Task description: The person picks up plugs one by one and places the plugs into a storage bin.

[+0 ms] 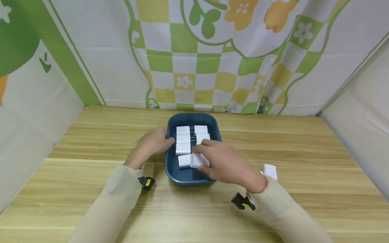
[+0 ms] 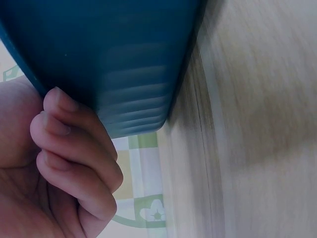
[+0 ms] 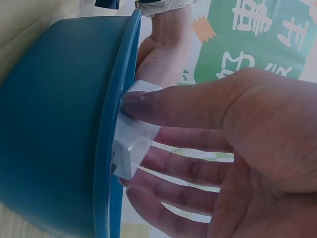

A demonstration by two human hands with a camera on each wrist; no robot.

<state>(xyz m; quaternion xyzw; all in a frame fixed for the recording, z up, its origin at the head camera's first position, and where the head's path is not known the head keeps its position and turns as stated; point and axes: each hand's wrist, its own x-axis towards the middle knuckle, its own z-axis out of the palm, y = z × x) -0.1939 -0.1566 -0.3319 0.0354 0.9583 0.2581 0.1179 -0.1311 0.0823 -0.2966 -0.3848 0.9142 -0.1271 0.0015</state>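
A dark blue plastic bin [image 1: 189, 179] stands on the table with several white charger plugs [image 1: 183, 138] inside, in two columns; thin metal prongs show between them. My left hand [image 1: 155, 141] grips the bin's left rim, thumb over the edge and fingers [image 2: 79, 144] curled against the outer wall. Over the front right part of the bin, my right hand [image 1: 226, 162] pinches a white charger plug [image 1: 199, 160] between thumb and fingers. In the right wrist view this charger plug [image 3: 133, 136] sits tilted at the bin's rim, partly behind the thumb.
On the table to the right, a white block [image 1: 270, 171] lies near my right wrist, with a sliver of another white thing partly hidden by the sleeve. A patterned curtain [image 1: 188, 60] hangs behind the wooden table [image 1: 121, 135], and pale cloth walls stand at both sides.
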